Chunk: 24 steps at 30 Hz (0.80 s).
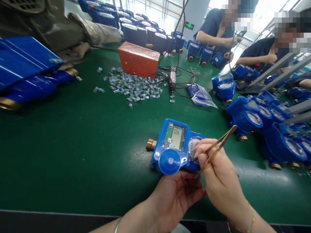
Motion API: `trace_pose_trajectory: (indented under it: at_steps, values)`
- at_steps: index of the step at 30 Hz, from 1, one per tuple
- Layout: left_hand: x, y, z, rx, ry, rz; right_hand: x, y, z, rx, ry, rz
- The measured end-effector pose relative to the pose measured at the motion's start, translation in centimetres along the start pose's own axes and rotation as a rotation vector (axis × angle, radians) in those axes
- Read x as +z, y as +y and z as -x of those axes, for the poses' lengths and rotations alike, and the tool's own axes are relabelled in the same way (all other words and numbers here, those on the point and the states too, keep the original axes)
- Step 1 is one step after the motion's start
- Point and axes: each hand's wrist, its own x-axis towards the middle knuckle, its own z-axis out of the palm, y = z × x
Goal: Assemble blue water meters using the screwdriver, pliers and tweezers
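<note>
A blue water meter (161, 155) with a small digital display (176, 137) and a brass threaded end (151, 144) is in front of me, above the green table. My left hand (176, 194) is at its near edge, fingers curled against the underside. In my right hand (220, 174), closed fingers pinch a pair of metal tweezers (224, 139). The tweezers slant across the hand, one end up to the right and the other down by the meter's edge. My right fingertips are over the round dial (193, 148) and partly cover it.
Behind the meter lie a heap of small clear parts (136, 87), an orange box (138, 60), a corded screwdriver (172, 77) and a plastic bag (200, 95). More blue meters (252, 118) crowd the right; a large one (29, 68) is at left. Two people (218, 35) work across the table.
</note>
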Motion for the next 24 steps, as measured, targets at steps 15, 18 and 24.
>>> trace_pose_trajectory:
  at_steps: [15, 18, 24]
  values:
    - [0.3, -0.3, -0.1, 0.022, 0.009, 0.035, -0.2, -0.5, -0.7, 0.06, -0.031, 0.004]
    - [0.3, -0.4, -0.1, 0.031, 0.002, 0.033, -0.2, -0.6, -0.6, 0.065, -0.058, 0.01]
    - [0.4, -0.5, -0.2, 0.025, 0.003, 0.046, -0.4, -0.9, -1.1, 0.101, -0.086, 0.01]
